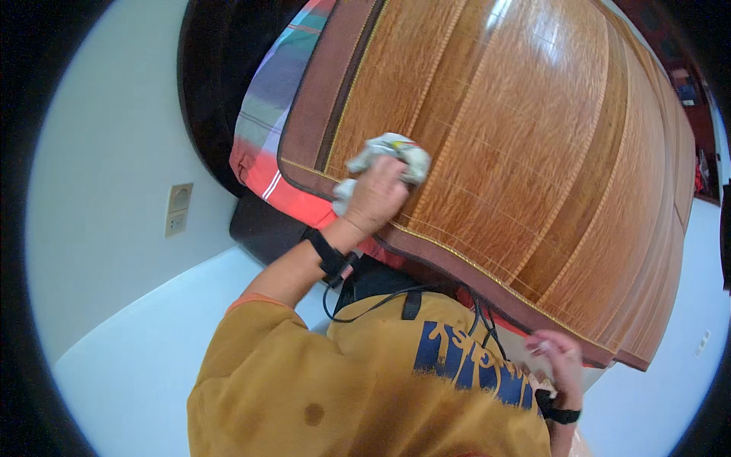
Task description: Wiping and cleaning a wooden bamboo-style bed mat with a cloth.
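A pale, crumpled cloth [410, 160] with yellow and red marks lies bunched under my left hand [378, 195]. My fingers are closed on it, pressing it against the brown sleeping mat [518, 152] near the mat's left front corner. The mat has wood-like strips, stitched seams and a dark cloth border. Beyond the mat's front edge, at the lower right, my right hand [557, 356] hangs close to my body. Its fingers are loosely bent and apart, slightly blurred, with nothing visible in them.
A striped, multicoloured bedsheet [263, 141] shows under the mat's left side, beside a dark headboard [205, 84]. A wall socket [179, 209] is on the left wall. Black cables [381, 298] run across my front near the bed's edge. Dark red shelving [697, 107] stands at the far right.
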`<state>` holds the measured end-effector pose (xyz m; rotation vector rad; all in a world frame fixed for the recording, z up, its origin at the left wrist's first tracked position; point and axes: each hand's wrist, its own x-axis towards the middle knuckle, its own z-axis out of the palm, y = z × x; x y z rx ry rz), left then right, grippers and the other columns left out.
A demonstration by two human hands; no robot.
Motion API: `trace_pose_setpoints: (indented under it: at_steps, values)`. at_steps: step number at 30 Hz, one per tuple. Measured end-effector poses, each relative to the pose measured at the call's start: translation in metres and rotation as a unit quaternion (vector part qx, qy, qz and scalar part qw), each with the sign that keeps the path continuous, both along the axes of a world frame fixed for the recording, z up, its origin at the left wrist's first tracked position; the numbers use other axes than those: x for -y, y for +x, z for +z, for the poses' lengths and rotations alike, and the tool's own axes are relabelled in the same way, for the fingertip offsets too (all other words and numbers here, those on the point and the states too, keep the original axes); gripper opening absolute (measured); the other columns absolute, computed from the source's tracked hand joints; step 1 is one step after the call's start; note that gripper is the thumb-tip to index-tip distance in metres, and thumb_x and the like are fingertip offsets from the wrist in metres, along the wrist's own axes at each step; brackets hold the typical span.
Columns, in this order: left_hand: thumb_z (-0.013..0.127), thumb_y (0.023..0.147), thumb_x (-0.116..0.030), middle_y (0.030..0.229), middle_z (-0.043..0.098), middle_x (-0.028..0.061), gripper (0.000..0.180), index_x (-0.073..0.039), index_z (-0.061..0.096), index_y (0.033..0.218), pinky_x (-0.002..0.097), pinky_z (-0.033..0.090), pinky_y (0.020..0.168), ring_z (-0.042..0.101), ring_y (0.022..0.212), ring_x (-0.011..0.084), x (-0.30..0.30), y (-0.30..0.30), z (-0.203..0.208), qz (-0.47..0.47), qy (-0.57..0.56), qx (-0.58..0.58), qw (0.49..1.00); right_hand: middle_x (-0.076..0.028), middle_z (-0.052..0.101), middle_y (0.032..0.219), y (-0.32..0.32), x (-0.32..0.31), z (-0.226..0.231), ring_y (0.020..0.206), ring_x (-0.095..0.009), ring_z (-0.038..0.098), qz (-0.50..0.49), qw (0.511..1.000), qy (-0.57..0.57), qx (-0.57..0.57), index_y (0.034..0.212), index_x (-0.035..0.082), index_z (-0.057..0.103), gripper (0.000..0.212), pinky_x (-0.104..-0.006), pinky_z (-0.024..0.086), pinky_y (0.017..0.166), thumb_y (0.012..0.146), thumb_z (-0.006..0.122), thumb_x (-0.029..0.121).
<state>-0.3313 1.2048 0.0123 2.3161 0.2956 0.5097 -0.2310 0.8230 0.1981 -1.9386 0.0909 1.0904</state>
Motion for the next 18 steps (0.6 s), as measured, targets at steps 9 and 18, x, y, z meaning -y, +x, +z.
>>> trace_pose_setpoints:
  at_steps: [9, 18]
  values:
    - [0.053, 0.076, -0.012, 0.102, 0.05, 0.0129, 0.027, -0.008, 0.054, 0.102, 0.0412, 0.047, 0.073, 0.055, 0.088, 0.0315, -0.074, -0.039, -0.088, 0.056, 0.058, -0.222, 0.972, -0.027, 0.015, 0.142, 0.207, -0.08, -0.027, 0.133, -0.034, 0.013, 0.069, 0.882, -0.227, 0.407, 0.14, 0.002, 0.014, 0.098, -0.0386, 0.019, 0.106, 0.071, 0.067, 0.047]
    - [0.046, 0.082, -0.008, 0.105, 0.056, 0.0137, 0.025, -0.003, 0.051, 0.106, 0.0383, 0.045, 0.079, 0.056, 0.091, 0.0282, -0.165, -0.03, -0.052, 0.173, -0.162, -0.108, 0.965, -0.023, -0.011, 0.145, 0.268, -0.112, -0.087, 0.133, -0.042, -0.008, 0.141, 0.834, -0.444, 0.297, 0.141, 0.015, -0.007, 0.122, -0.0701, 0.004, 0.094, 0.058, 0.063, 0.07]
